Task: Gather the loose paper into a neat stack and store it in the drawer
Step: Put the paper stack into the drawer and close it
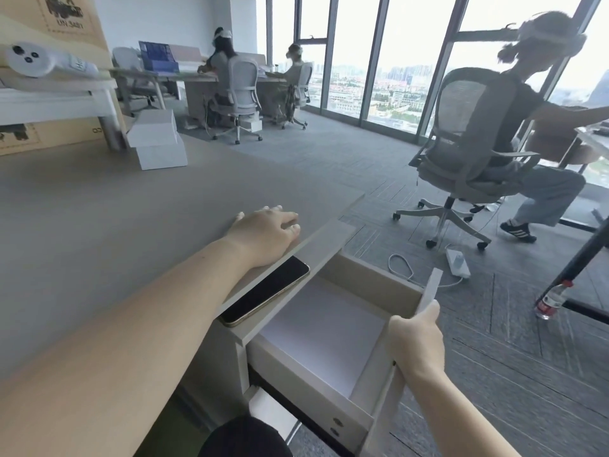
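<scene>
A stack of white paper [324, 328] lies flat inside the drawer [362, 272], which stands pulled out from under the grey desk [99, 209]. My right hand [416, 341] grips the top edge of the drawer's front panel [433, 288]. On the desktop near its right edge rests my left hand [267, 234], fingers spread flat and holding nothing.
A black phone [265, 295] lies on the desk edge beside my left forearm. A power strip with cable [457, 262] and a plastic bottle [552, 300] lie on the carpet. A person sits in a swivel chair [461, 153] to the right. White boxes [156, 140] sit at the desk's far end.
</scene>
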Motion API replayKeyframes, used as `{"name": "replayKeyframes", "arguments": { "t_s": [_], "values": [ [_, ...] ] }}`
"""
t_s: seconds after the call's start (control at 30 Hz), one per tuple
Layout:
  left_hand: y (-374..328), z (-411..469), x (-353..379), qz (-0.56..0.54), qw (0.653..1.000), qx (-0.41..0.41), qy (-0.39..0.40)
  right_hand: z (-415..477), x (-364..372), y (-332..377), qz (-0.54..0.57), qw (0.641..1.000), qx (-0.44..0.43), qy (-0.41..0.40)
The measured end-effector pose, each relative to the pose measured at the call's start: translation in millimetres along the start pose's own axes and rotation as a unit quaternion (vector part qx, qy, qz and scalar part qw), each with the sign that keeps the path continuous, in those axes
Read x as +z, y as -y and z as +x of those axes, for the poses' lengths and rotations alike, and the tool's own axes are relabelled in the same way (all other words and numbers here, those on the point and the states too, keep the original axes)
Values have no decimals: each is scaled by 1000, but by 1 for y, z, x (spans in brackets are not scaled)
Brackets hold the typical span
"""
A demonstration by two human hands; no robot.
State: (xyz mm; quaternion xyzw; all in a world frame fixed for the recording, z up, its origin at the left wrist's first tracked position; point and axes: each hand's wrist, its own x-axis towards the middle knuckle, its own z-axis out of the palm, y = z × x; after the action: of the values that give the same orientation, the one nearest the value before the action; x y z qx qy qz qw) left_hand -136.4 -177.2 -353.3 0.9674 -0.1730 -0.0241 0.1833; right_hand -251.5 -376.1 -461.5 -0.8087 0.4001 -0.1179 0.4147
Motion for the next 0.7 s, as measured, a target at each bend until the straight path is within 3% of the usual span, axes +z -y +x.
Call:
{"name": "replayKeyframes", "arguments": {
  "t_s": [0.2, 0.33, 0.5, 0.63, 0.7],
  "values": [
    [-1, 0, 0, -1, 1000, 0, 2, -6, 44, 38, 64, 997, -10, 30],
    [-4, -1, -4, -12, 1000, -4, -4, -10, 66, 59, 161, 983, 26, 78],
    [-2, 1, -3, -16, 1000, -4, 0, -8, 85, 42, 267, 945, 26, 186],
    [-6, 1, -3, -2, 1000, -8, -2, 7, 92, 43, 359, 891, 98, 261],
    [-7, -1, -5, -2, 1000, -12, -6, 14, 87, 42, 359, 881, 108, 289]
  ]
}}
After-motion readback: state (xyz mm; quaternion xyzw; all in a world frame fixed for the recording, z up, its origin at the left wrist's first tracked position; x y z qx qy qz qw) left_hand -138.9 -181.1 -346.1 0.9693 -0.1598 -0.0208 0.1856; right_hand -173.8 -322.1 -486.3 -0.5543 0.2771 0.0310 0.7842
